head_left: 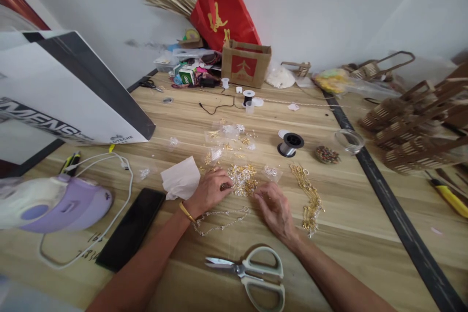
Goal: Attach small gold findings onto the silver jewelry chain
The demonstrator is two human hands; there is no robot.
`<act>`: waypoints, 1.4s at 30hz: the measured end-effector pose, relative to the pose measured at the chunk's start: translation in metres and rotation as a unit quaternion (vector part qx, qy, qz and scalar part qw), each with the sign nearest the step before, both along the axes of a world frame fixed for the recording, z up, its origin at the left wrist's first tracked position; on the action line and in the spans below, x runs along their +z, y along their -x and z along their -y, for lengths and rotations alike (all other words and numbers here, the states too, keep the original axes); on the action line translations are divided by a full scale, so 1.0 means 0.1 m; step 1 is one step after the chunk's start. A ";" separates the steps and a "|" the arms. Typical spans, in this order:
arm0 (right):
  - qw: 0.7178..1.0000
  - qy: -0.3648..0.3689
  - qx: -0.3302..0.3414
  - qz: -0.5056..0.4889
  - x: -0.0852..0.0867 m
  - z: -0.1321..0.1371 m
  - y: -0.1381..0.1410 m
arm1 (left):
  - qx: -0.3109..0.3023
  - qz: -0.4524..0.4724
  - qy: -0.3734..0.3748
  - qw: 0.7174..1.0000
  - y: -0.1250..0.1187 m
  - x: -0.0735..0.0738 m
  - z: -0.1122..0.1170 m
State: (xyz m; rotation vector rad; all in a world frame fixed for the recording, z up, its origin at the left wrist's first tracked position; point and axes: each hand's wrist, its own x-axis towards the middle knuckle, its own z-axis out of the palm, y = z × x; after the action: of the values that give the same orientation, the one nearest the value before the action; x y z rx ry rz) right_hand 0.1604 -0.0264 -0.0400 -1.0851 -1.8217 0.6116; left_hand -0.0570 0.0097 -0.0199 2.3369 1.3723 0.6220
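Observation:
A heap of gold and clear beads (242, 178) lies between my hands on the wooden table. My left hand (210, 189), a gold bangle at its wrist, rests at the heap's left edge with fingers curled together; a small dark item shows at the fingertips, too small to name. On the right edge, my right hand (275, 207) has thumb and fingers pinched by the gold beads, and what they hold is hidden. Below the left hand lies a beaded chain (221, 228). Scissors (243, 270) with cream handles lie nearer me. Right of my right hand are gold chains (310, 197).
A spool of wire (291, 145) and a dish of mixed beads (327, 154) stand at right. A white cloth (181, 177), a black phone (131, 229) and a white cable (127, 195) lie left. Brown woven baskets (405, 126) crowd the right; a paper bag (245, 64) stands behind.

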 end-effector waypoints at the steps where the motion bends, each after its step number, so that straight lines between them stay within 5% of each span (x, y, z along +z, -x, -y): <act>1: 1.000 -0.002 0.000 0.000 0.00 0.00 0.00 | -0.004 -0.011 -0.005 1.000 0.00 0.00 0.00; 42: 1.000 -0.023 -0.009 0.012 0.00 0.01 0.02 | -0.025 0.017 -0.011 0.999 0.00 -0.02 0.01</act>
State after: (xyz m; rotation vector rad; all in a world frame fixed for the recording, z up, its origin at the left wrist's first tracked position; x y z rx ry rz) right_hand 0.1587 -0.0277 -0.0405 -1.0808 -1.8372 0.5452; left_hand -0.0571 0.0088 -0.0219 2.3590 1.2955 0.6615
